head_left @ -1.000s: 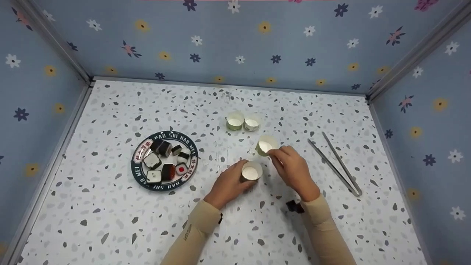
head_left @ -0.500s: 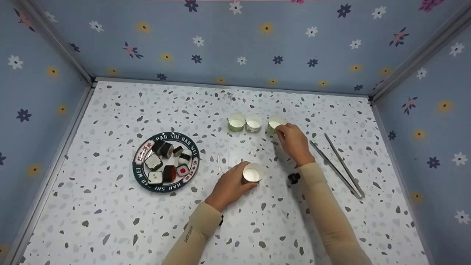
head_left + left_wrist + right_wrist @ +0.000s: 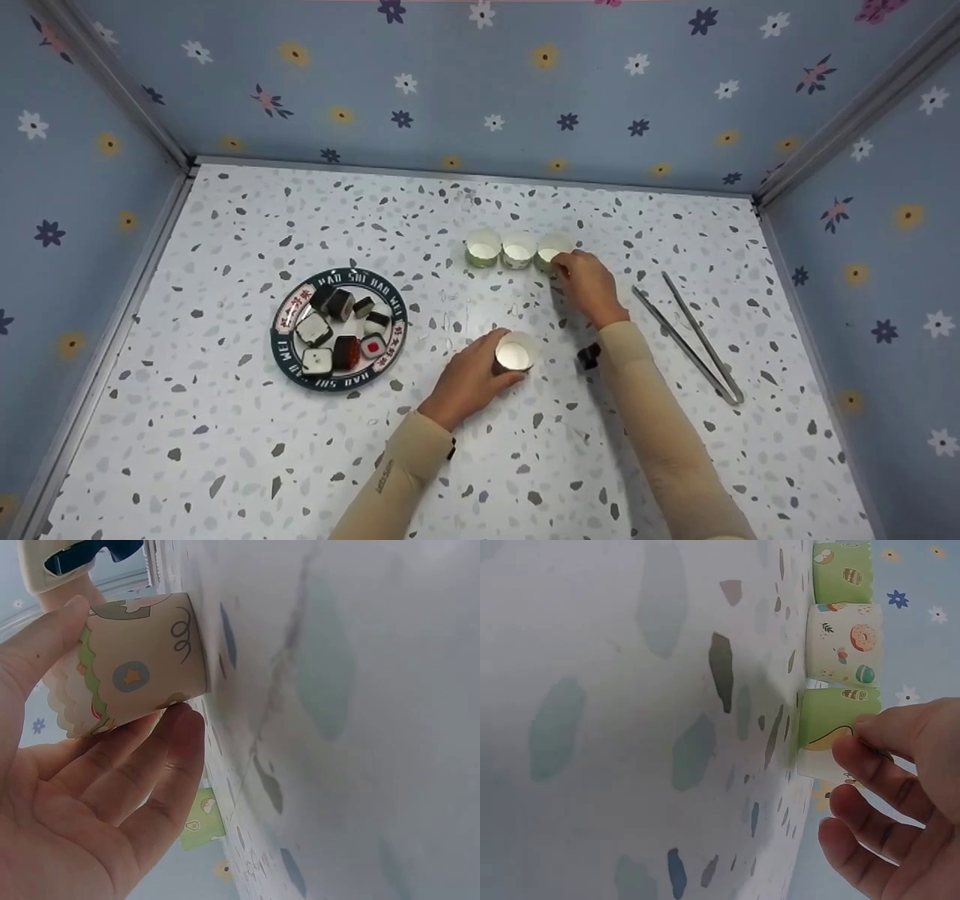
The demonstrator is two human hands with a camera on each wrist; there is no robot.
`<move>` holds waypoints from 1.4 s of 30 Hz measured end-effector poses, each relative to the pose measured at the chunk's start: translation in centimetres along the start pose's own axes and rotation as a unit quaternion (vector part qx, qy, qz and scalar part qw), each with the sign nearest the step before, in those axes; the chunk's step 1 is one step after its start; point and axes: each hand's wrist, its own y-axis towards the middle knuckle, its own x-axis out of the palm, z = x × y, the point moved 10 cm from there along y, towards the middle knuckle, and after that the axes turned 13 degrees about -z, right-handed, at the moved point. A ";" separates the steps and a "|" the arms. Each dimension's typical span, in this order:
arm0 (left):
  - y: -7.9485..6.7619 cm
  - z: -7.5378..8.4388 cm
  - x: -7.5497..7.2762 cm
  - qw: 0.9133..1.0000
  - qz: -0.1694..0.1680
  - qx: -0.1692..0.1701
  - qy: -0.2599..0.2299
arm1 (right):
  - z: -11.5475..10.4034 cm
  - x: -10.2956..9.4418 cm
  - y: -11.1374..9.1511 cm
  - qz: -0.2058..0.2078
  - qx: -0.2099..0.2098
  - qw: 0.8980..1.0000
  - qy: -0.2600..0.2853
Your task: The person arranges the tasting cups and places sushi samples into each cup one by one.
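Note:
My left hand [image 3: 469, 381] is curled round a beige paper cup [image 3: 514, 355], which stands upright on the table. In the left wrist view this cup [image 3: 139, 664] has a scalloped rim and a star print. Thumb and index finger of my right hand [image 3: 592, 286] pinch the rim of a green paper cup [image 3: 549, 256] farther back. Close beside it stand a white paper cup [image 3: 517, 253] with doughnut prints and another green paper cup [image 3: 482, 253], making a row. The insides of all the cups look white.
A round plate [image 3: 279, 351] with a dark lettered rim holds several sushi pieces [image 3: 315, 330] on the left. Metal tongs [image 3: 694, 345] lie spread on the right. Flowered blue panels [image 3: 450, 82] wall the speckled table [image 3: 225, 450] at the back and sides.
My right hand has carried the green cup back to the row, then slid it left up to the white cup. The left hand has stayed on its cup in place.

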 end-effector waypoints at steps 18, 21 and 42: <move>0.0 0.5 -0.1 1.000 0.003 0.018 -0.006 | -4.0 -2.8 -5.5 0.077 -0.082 0.992 -0.059; 0.1 0.5 0.0 1.000 -0.001 0.016 -0.011 | -5.5 -3.2 -7.8 0.097 -0.112 0.986 -0.077; 0.1 -0.1 0.0 1.000 0.000 0.004 0.004 | -11.0 2.5 -14.6 0.002 -0.229 0.970 -0.083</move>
